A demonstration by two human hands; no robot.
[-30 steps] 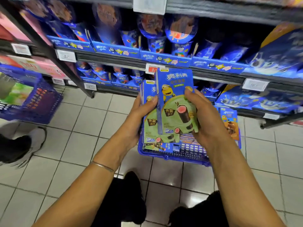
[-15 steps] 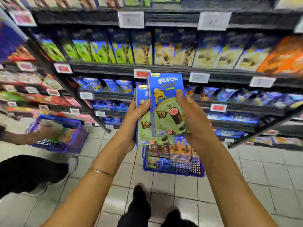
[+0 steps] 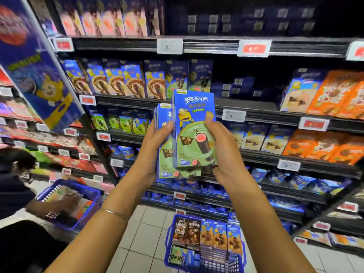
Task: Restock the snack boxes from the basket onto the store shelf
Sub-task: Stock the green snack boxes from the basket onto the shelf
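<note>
1. Head view: green snack boxes [image 3: 189,134] at centre, clamped by fingers [image 3: 209,124] of left hand [image 3: 155,150] and right hand [image 3: 224,154], unshelved.
2. Their shelf [image 3: 246,107] waits at 12 o'clock.
3. Basket [image 3: 167,239] at 6 o'clock holds more; much seems left.

Blue-and-green snack boxes [image 3: 190,133], upright, overlapping stack before the shelf [image 3: 266,113], blue basket [image 3: 220,266] below, partly full
</note>
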